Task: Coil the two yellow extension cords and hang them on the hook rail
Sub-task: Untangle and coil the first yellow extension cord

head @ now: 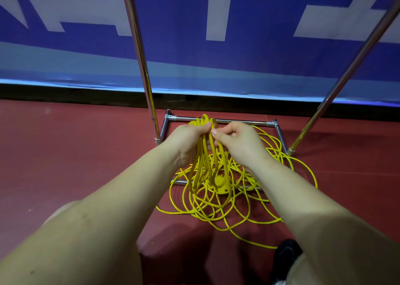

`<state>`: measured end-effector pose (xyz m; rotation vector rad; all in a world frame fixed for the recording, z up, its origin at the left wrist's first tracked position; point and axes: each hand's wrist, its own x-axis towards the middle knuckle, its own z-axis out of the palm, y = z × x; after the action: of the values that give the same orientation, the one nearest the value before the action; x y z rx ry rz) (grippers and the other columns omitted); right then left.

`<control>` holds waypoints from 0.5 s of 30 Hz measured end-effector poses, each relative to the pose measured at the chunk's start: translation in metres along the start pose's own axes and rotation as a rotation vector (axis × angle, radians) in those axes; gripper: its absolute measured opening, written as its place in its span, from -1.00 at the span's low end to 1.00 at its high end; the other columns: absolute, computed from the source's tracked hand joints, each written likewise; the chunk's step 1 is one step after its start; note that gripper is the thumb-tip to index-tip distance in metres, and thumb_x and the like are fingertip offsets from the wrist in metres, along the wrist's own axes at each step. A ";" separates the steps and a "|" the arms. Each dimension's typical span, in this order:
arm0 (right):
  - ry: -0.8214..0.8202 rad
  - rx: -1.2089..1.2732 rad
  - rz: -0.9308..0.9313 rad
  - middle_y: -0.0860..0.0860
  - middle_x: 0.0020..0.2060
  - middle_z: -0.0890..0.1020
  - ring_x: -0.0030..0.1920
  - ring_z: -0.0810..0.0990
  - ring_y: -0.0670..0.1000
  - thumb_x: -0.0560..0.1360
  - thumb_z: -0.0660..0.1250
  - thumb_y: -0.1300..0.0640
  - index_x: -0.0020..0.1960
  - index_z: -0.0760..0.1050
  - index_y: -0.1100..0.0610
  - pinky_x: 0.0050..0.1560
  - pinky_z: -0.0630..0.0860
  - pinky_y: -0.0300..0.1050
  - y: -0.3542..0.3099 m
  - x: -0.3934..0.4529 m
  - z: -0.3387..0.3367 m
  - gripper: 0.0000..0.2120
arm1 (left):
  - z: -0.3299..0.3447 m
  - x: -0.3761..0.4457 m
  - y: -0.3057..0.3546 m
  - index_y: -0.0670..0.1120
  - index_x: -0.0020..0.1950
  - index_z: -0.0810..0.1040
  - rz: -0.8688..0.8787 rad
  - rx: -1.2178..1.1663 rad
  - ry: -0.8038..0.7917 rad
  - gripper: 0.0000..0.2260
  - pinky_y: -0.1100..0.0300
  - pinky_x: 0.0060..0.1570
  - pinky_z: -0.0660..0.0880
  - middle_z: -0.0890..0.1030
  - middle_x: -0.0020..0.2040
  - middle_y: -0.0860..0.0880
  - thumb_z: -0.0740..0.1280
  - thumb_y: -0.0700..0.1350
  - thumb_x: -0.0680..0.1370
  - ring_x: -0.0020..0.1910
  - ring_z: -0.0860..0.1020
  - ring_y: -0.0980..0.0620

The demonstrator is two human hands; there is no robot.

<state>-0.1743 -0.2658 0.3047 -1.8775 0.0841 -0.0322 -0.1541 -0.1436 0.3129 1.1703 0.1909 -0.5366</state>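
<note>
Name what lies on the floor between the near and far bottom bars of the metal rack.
In the head view, loose yellow cord lies tangled on the red floor between the bars, spilling over the near bar.

open red floor left; loose cord tangle & chrome rack poles crowd centre/right.
</note>
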 end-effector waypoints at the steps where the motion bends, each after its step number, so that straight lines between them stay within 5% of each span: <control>1: -0.015 -0.039 0.026 -0.04 -0.38 0.59 -0.50 0.55 -0.18 0.52 0.32 0.08 -0.27 0.46 0.16 -0.39 0.49 -0.32 -0.001 -0.001 0.002 -0.77 | 0.000 0.000 0.000 -0.22 -0.12 0.54 -0.005 -0.018 0.008 -0.77 0.17 -0.47 0.57 0.62 -0.39 -0.07 0.16 -0.19 0.63 -0.51 0.56 0.04; 5: -0.261 -0.107 0.199 0.05 -0.45 0.53 -0.51 0.51 -0.05 0.60 0.09 -0.08 -0.28 0.43 0.15 -0.41 0.46 -0.24 -0.006 -0.005 0.001 -0.59 | -0.005 0.005 0.010 -0.19 -0.05 0.54 -0.006 -0.141 0.043 -0.71 0.22 -0.34 0.56 0.64 -0.38 -0.01 0.07 -0.12 0.66 -0.44 0.60 0.10; 10: -0.662 -0.775 0.174 -0.05 -0.35 0.56 -0.36 0.44 -0.08 0.61 0.09 -0.06 -0.15 0.51 0.11 -0.32 0.33 -0.23 0.005 -0.008 -0.019 -0.66 | -0.033 0.016 0.031 -0.09 -0.25 0.40 0.069 -0.451 0.141 -0.69 0.23 -0.24 0.48 0.42 -0.51 0.05 0.07 -0.11 0.66 -0.54 0.43 0.15; 13: -0.685 -1.027 0.188 -0.02 -0.31 0.55 -0.26 0.46 -0.03 0.57 0.22 0.03 -0.06 0.58 0.15 -0.34 0.31 -0.24 0.014 -0.002 -0.037 -0.76 | -0.047 0.020 0.037 -0.08 -0.25 0.40 0.102 -0.441 0.118 -0.71 0.27 -0.22 0.41 0.38 -0.48 0.06 0.09 -0.08 0.65 -0.54 0.38 0.15; 15: -0.595 -0.919 0.250 0.00 -0.27 0.62 -0.24 0.53 -0.01 0.56 0.25 0.09 -0.16 0.54 0.17 -0.35 0.36 -0.24 0.019 0.004 -0.046 -0.79 | -0.052 0.019 0.039 -0.08 -0.22 0.41 0.130 -0.380 0.114 -0.75 0.27 -0.23 0.38 0.38 -0.48 0.07 0.13 -0.09 0.64 -0.54 0.37 0.16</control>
<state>-0.1738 -0.3157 0.3004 -2.6842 -0.0982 0.8616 -0.1113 -0.0911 0.3167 0.8353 0.2986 -0.3020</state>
